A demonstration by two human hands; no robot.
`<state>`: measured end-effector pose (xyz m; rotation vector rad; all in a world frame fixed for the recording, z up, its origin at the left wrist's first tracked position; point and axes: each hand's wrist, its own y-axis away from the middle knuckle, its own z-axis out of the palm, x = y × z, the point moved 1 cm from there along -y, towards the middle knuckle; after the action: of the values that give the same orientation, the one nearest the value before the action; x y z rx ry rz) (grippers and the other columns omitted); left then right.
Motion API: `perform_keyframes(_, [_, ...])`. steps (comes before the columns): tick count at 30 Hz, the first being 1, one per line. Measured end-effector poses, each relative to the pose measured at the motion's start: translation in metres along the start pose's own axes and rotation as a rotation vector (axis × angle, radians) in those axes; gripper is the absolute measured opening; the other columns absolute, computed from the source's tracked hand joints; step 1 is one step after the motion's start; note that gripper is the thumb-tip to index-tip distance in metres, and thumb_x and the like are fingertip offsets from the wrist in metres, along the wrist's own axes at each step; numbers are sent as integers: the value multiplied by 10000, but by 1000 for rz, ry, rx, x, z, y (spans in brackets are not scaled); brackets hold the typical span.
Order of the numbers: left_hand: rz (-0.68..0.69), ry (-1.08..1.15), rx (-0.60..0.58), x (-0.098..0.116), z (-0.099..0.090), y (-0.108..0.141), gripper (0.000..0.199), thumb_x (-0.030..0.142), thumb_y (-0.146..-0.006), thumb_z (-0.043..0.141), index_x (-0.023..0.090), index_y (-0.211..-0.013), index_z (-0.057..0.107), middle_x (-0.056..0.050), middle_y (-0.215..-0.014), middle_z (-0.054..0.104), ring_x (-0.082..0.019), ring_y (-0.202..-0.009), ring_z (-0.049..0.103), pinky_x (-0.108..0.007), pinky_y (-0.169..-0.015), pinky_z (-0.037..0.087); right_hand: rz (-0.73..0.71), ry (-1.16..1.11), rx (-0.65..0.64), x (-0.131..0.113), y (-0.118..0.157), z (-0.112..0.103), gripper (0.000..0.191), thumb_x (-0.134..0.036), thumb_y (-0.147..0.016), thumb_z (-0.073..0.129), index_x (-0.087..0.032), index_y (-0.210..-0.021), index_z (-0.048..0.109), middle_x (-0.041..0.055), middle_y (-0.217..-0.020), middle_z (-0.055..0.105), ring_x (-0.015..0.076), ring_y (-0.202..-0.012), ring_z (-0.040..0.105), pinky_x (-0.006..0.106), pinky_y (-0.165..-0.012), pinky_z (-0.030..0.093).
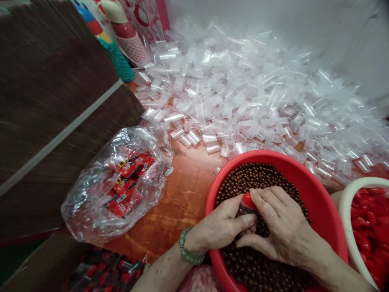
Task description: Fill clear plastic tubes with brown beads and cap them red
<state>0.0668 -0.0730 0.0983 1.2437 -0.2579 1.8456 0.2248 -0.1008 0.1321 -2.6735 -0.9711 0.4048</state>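
Over a red basin [336,227] of small, shiny brown balls [249,259], both of my hands meet at one small clear container with a red cap [248,200]. My left hand [217,223], wearing a green bead bracelet [187,249], wraps its fingers round the container's body, where dark brown contents show. From the other side, my right hand [278,225] curls over it, fingertips at the red cap and thumb low near the left fingers. My hands cover much of the container.
Clear plastic pieces [243,97] lie heaped along the wall. Red parts [370,231] fill a white tub [346,211] at right. A clear bag [161,182] of red printed packets [127,182] sits by a strapped brown stack [54,81]. Red-capped containers [106,271] lie lower left.
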Motion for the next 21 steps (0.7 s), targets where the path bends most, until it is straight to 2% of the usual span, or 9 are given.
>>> perform_keyframes(2, [3,79,9,0,1,-2,305,433,-838,656,147,-932,605,-6,-796,580,-139,-737,525,-277,-726,440,-1,84,9,-5,-1,7,630,-474,-867,611,38,-1217,503,240,-1041,657,345,-942,582,516,-812,521])
perform_keyframes(6, [75,123,-4,4,2,-5,416,510,-799,692,152,-1010,667,-40,-902,659,-192,-887,584,-315,-852,449,-14,205,59,-10,-1,16,526,-295,-854,561,71,-1226,493,259,-1057,643,343,-949,580,485,-790,531])
perform_keyframes(8, [81,137,-34,6,3,-5,473,557,-785,688,149,-1024,681,-53,-920,672,-211,-917,590,-320,-846,451,-42,218,83,-9,0,17,529,-284,-848,553,74,-1231,487,260,-1053,641,336,-965,581,456,-781,538])
perform_keyframes(11, [59,153,-39,3,3,-4,532,598,-752,702,137,-1019,684,-55,-879,669,-198,-858,584,-305,-794,450,-68,199,100,-8,2,17,571,-310,-839,591,62,-1254,470,247,-1021,651,320,-932,591,429,-743,543])
perform_keyframes(15, [45,189,-2,-2,3,-2,517,586,-704,754,129,-934,677,-12,-753,621,-144,-722,536,-285,-758,440,-86,145,121,-6,3,18,596,-308,-819,626,45,-1267,453,201,-902,663,297,-831,597,438,-715,536])
perform_keyframes(21, [61,204,12,-1,2,-2,439,536,-722,763,131,-857,660,-2,-740,591,-132,-714,527,-264,-731,434,-53,102,100,-6,-1,16,558,-307,-840,599,12,-1276,458,184,-914,664,286,-853,597,455,-767,528])
